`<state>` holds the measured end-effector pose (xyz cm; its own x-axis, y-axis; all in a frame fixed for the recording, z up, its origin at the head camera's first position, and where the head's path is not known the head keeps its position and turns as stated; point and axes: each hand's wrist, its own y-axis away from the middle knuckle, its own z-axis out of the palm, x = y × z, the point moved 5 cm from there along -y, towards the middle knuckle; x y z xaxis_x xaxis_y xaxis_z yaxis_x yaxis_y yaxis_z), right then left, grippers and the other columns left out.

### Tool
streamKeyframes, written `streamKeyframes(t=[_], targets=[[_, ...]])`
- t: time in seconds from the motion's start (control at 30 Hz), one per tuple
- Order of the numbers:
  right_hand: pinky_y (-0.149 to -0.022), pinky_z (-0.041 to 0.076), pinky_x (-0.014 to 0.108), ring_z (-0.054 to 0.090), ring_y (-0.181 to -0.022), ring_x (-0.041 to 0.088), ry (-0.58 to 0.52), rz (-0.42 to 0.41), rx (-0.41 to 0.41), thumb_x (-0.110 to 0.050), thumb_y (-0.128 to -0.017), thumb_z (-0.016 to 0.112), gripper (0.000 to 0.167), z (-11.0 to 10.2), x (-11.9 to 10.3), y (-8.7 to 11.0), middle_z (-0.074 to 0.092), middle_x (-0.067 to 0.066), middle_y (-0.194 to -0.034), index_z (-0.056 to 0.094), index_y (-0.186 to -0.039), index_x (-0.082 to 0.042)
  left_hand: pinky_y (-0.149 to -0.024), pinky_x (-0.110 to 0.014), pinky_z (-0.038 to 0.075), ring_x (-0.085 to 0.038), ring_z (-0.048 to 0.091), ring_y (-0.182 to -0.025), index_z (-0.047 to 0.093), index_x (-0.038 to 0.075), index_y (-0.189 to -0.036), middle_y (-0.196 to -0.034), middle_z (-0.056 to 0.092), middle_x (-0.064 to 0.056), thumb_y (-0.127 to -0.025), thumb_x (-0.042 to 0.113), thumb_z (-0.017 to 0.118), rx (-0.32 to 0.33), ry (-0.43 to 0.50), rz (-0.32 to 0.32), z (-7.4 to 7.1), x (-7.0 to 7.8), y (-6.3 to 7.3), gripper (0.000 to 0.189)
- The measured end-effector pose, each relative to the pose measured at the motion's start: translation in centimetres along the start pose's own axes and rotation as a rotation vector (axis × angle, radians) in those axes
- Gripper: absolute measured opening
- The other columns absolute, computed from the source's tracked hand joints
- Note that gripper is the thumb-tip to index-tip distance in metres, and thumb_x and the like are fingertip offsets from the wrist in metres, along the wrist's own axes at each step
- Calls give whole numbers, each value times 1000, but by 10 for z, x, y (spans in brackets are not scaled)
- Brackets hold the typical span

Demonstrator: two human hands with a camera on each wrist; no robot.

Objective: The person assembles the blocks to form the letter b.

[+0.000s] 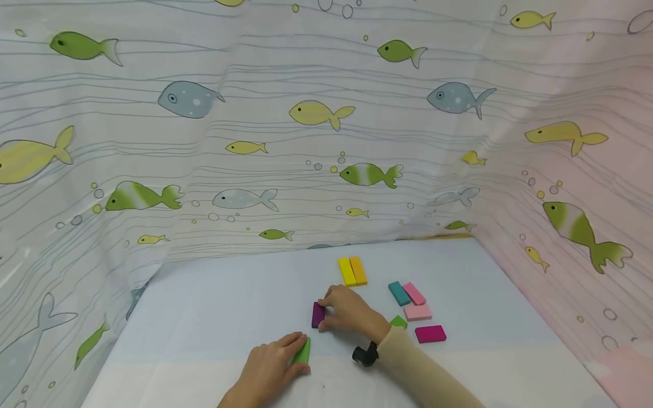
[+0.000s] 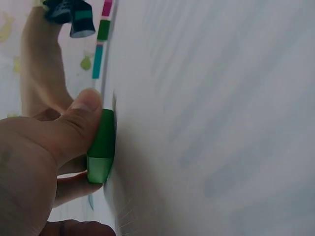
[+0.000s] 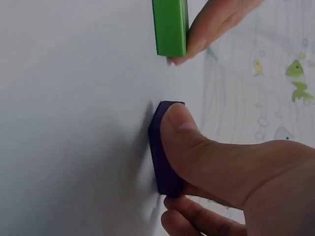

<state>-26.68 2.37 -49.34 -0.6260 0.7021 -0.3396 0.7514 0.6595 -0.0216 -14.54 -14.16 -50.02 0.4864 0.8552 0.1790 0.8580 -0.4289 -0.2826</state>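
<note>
My left hand [image 1: 272, 362] pinches a light green block [image 1: 302, 351] between thumb and fingers, low at the table's front middle. In the left wrist view the same green block [image 2: 102, 145] has the thumb along one side and fingertips at its lower end. Just beyond and to the right, my right hand [image 1: 349, 310] grips a dark purple block [image 1: 318, 315] at its ends. The right wrist view shows the thumb and fingers on this purple block [image 3: 165, 152], with the green block [image 3: 170, 29] a short gap away.
Yellow [image 1: 347, 272] and orange [image 1: 359, 271] blocks lie side by side farther back. At right are a teal block [image 1: 399, 293], pink blocks [image 1: 418, 312], a magenta block [image 1: 431, 334] and a green block [image 1: 399, 322] partly behind the right wrist. A fish-print curtain [image 1: 316, 170] surrounds the white table [image 1: 214, 317].
</note>
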Motion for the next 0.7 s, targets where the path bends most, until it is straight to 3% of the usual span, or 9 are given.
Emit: streamKeyframes(t=[0.23, 0.43, 0.57, 0.7], targets=[[-92, 55, 21, 65, -103, 7, -16, -97, -39, -45, -84, 88, 60, 9, -23, -17, 75, -3, -119, 73, -136, -17, -50, -29, 52, -25, 79, -78, 76, 16, -131, -134, 75, -4, -88, 55, 77, 37, 16, -67, -2, -4, 10, 59], [-95, 55, 21, 66, -109, 7, -30, -167, -57, -41, -90, 86, 55, 17, -33, -19, 73, -3, -125, 71, -139, -21, -50, -34, 54, -28, 76, -69, 74, 23, -137, -145, 68, -8, -89, 61, 73, -34, 70, -197, 4, -11, 19, 61], [-97, 56, 24, 66, -112, 9, -50, -174, -63, -41, -95, 80, 51, 18, -32, -18, 72, -2, -127, 70, -141, -21, -49, -31, 53, -22, 72, -64, 73, 18, -137, -147, 67, -11, -90, 59, 73, -34, 94, -202, 4, -12, 19, 62], [-94, 55, 22, 65, -107, 7, -58, -164, -55, -42, -96, 78, 51, 20, -32, -18, 72, -1, -127, 70, -141, -19, -50, -30, 55, -24, 76, -71, 71, 14, -139, -148, 65, -13, -91, 58, 73, -43, 106, -195, 2, -13, 18, 64]])
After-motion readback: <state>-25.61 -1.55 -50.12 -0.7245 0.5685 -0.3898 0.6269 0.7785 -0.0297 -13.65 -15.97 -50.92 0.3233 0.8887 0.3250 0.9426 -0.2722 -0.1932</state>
